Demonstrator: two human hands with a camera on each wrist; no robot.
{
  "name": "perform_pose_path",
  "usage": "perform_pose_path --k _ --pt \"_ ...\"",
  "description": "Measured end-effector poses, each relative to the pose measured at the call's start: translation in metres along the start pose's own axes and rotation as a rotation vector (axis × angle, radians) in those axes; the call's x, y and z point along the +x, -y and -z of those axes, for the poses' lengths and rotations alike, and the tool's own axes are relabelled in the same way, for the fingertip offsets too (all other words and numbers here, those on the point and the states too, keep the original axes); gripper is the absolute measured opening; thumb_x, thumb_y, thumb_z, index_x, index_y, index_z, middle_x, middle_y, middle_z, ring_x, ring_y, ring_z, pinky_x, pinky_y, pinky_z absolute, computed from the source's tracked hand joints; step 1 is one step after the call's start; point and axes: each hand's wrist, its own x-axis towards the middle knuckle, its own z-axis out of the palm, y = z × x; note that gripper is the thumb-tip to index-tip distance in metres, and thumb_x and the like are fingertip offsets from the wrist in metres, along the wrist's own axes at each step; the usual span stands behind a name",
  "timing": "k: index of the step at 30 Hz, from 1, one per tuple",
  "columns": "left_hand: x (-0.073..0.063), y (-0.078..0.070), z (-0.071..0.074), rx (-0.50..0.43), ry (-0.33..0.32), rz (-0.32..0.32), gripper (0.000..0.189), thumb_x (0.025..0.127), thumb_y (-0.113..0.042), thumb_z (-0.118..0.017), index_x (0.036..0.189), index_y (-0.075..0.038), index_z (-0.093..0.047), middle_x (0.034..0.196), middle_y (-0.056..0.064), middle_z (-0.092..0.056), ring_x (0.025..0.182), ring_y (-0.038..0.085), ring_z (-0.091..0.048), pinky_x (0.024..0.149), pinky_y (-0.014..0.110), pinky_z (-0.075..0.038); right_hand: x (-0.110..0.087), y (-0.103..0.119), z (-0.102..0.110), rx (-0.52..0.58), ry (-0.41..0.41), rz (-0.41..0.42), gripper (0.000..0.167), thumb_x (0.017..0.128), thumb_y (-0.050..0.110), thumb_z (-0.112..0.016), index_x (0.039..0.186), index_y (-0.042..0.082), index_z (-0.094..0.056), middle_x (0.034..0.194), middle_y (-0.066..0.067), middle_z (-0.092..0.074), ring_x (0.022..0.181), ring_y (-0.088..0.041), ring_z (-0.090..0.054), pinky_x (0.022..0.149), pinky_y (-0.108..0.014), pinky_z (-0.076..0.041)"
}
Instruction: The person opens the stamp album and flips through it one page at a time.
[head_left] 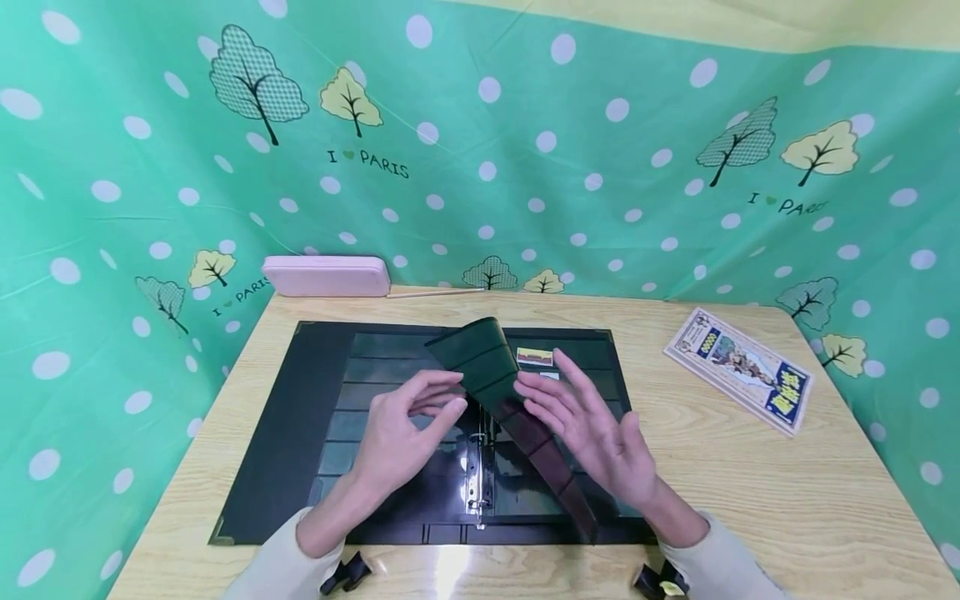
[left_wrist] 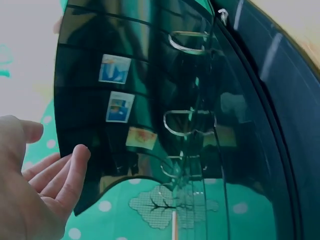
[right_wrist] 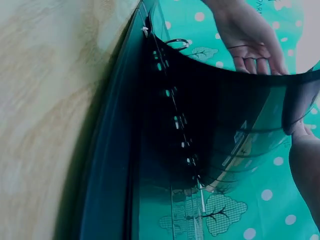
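A black stamp album [head_left: 262,433] lies spread on the table, its metal rings [head_left: 477,483] at the middle. One dark album page [head_left: 487,367] stands up, curved, between the two hands. Stamps [left_wrist: 119,106] sit in its strips in the left wrist view. My left hand [head_left: 408,429] is left of the page, thumb and fingers apart, fingertips right at the page's edge. On the other side, my right hand [head_left: 592,425] has its fingers stretched out against the page. In the right wrist view, the page's dark face [right_wrist: 225,115] hides the left fingertips.
A pink case [head_left: 326,277] stands at the back left, with a thin stick [head_left: 438,292] beside it. At the right lies a printed booklet [head_left: 742,367]. A yellow and red stamp [head_left: 535,357] shows on the right album leaf. A green dotted curtain [head_left: 480,208] hangs behind the table.
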Motion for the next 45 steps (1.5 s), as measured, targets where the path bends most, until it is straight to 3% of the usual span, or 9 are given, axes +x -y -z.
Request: perform_pose_path --k 7,14,20,26,30,33,36,40,45 --pt "0.008 0.008 0.011 -0.056 -0.154 0.063 0.017 0.097 -0.012 -0.088 0.113 -0.008 -0.083 0.105 0.005 -0.085 0.094 0.011 -0.082 0.083 0.025 -0.065 0.002 0.003 0.011 -0.105 -0.091 0.059 0.079 0.118 0.05 0.003 0.173 -0.006 0.006 0.175 -0.033 -0.029 0.163 -0.04 -0.035 0.131 -0.044 -0.034" --pt "0.022 0.014 0.039 -0.101 -0.272 0.161 0.017 0.096 -0.012 -0.09 0.108 -0.003 -0.084 0.1 0.011 -0.085 0.089 0.008 -0.082 0.082 0.023 -0.065 -0.004 0.013 0.034 -0.313 -0.268 -0.119 0.062 0.123 0.033 -0.011 0.177 0.001 -0.014 0.165 -0.018 -0.049 0.147 -0.025 -0.055 0.117 -0.035 -0.05" --pt "0.031 0.017 0.065 -0.117 -0.207 0.355 0.035 0.099 -0.029 -0.088 0.12 -0.001 -0.081 0.102 0.001 -0.086 0.087 0.011 -0.083 0.083 0.023 -0.064 -0.013 0.017 0.06 -0.383 -0.368 -0.236 0.059 0.124 0.028 -0.019 0.176 0.002 -0.018 0.161 -0.018 -0.049 0.142 -0.023 -0.057 0.112 -0.03 -0.053" --pt "0.035 0.022 0.083 -0.099 -0.092 0.472 0.047 0.101 -0.032 -0.086 0.137 -0.004 -0.075 0.125 0.012 -0.082 0.096 0.007 -0.081 0.086 0.025 -0.065 -0.02 0.021 0.083 -0.526 -0.414 -0.345 0.055 0.124 0.02 -0.027 0.176 0.004 -0.023 0.159 -0.03 -0.047 0.14 -0.024 -0.059 0.109 -0.026 -0.053" --pt "0.038 0.029 0.09 -0.053 -0.081 0.511 0.046 0.103 -0.028 -0.083 0.143 -0.006 -0.073 0.134 0.017 -0.078 0.099 0.002 -0.079 0.083 0.025 -0.065 -0.026 0.022 0.095 -0.669 -0.407 -0.527 0.056 0.122 0.017 -0.038 0.176 0.009 -0.027 0.162 -0.029 -0.047 0.147 -0.039 -0.051 0.115 -0.032 -0.049" --pt "0.04 0.033 0.092 -0.01 -0.081 0.526 0.044 0.105 -0.024 -0.081 0.145 -0.008 -0.073 0.136 0.017 -0.077 0.098 0.001 -0.078 0.081 0.023 -0.064 -0.032 0.02 0.103 -0.783 -0.362 -0.683 0.061 0.12 0.021 -0.051 0.177 0.013 -0.029 0.168 -0.025 -0.044 0.156 -0.05 -0.038 0.124 -0.055 -0.04" --pt "0.041 0.036 0.095 0.005 -0.081 0.53 0.044 0.105 -0.021 -0.079 0.147 -0.009 -0.072 0.138 0.017 -0.076 0.097 -0.001 -0.077 0.08 0.021 -0.063 -0.038 0.016 0.11 -0.909 -0.289 -0.772 0.076 0.112 0.024 -0.069 0.176 0.012 -0.03 0.175 -0.026 -0.034 0.162 -0.055 -0.025 0.124 -0.076 -0.029" --pt "0.043 0.037 0.097 -0.006 -0.092 0.525 0.046 0.105 -0.019 -0.079 0.149 -0.008 -0.071 0.139 0.018 -0.075 0.095 -0.004 -0.076 0.08 0.019 -0.062 -0.042 0.012 0.116 -1.05 -0.184 -0.818 0.1 0.096 0.028 -0.09 0.175 0.009 -0.032 0.18 -0.029 -0.022 0.165 -0.057 -0.013 0.125 -0.079 -0.024" --pt "0.044 0.035 0.096 -0.066 -0.129 0.517 0.046 0.105 -0.019 -0.079 0.149 -0.008 -0.071 0.134 0.008 -0.079 0.097 -0.003 -0.076 0.08 0.021 -0.063 -0.047 0.009 0.119 -1.123 -0.107 -0.868 0.112 0.088 0.035 -0.097 0.175 0.01 -0.032 0.182 -0.026 -0.018 0.166 -0.056 -0.012 0.125 -0.078 -0.026"
